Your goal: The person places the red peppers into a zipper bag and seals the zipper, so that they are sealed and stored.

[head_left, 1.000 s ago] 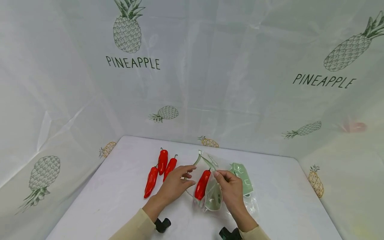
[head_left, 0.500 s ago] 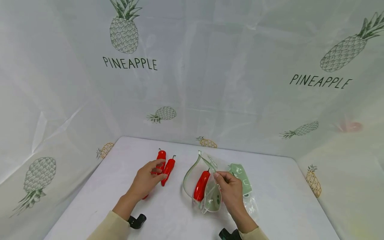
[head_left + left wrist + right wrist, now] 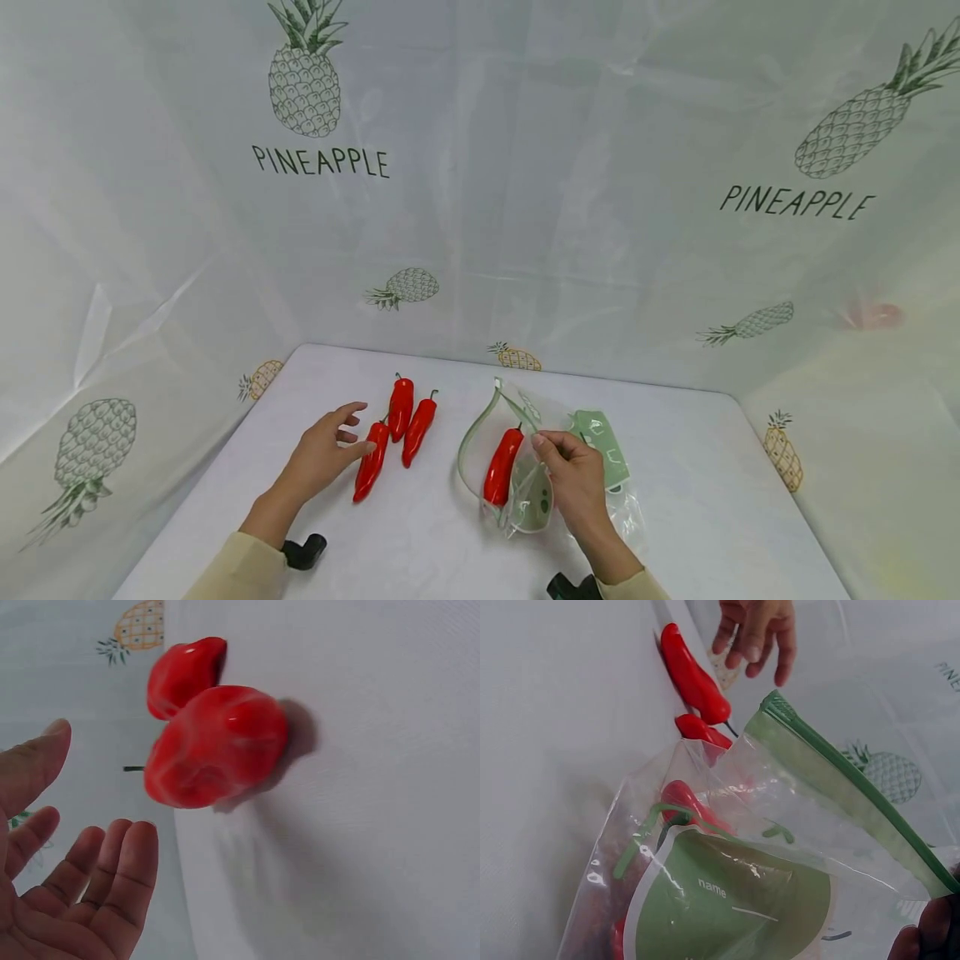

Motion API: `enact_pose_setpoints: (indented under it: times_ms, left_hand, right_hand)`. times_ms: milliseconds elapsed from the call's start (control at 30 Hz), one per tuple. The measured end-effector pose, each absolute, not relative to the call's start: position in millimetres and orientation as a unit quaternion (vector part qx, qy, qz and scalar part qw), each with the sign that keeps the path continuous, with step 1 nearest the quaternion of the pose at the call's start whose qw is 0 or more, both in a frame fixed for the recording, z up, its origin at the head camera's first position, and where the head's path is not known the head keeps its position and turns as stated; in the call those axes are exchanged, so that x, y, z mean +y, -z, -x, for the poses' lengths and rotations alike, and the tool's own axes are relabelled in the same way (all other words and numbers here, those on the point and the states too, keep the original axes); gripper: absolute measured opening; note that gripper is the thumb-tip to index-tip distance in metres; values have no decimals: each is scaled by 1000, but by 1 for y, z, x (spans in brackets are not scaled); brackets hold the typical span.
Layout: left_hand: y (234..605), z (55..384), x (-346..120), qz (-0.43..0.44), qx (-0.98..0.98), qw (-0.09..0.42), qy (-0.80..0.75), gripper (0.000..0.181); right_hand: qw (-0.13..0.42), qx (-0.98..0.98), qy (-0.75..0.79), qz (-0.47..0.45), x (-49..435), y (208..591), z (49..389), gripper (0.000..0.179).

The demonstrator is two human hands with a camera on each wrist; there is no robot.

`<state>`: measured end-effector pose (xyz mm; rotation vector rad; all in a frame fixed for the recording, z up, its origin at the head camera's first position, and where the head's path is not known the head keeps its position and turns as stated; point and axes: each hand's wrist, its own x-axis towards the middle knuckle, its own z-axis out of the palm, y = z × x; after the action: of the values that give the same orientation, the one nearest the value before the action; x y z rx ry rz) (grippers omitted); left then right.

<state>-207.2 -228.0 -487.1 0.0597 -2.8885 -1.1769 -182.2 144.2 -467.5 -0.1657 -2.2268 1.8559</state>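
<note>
My left hand [image 3: 318,458] hovers with spread, slightly bent fingers beside the leftmost red chili pepper [image 3: 371,462]. In the left wrist view a gap shows between the fingers [image 3: 135,874] and that pepper [image 3: 214,746], and nothing is in the palm. My right hand [image 3: 579,479] pinches the green zip edge of a clear zip bag [image 3: 727,892] between thumb and fingers. The bag's mouth gapes toward the left, and a red chili pepper [image 3: 502,467] stands tilted inside it. A green label with "name" covers part of the bag.
Two more red chili peppers, one at the back [image 3: 401,408] and one on the right [image 3: 419,429], lie close to the leftmost one. Behind the right hand lies a green card [image 3: 602,446] with clear plastic. A pineapple-print curtain [image 3: 525,208] surrounds the white table [image 3: 712,500].
My left hand has moved left from the bag's mouth, across the loose peppers, to the leftmost one. The right hand keeps its pinch on the bag's edge.
</note>
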Motion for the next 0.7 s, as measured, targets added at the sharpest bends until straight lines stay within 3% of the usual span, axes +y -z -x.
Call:
enact_pose_setpoints:
  times_ms: [267, 700]
  left_hand:
    - [503, 213, -220, -17, -936, -14, 350, 88]
    - [527, 223, -204, -9, -955, 1, 298, 102]
  right_hand:
    - [117, -762, -635, 51, 145, 468, 181, 11]
    - [116, -766, -630, 49, 144, 467, 179, 11]
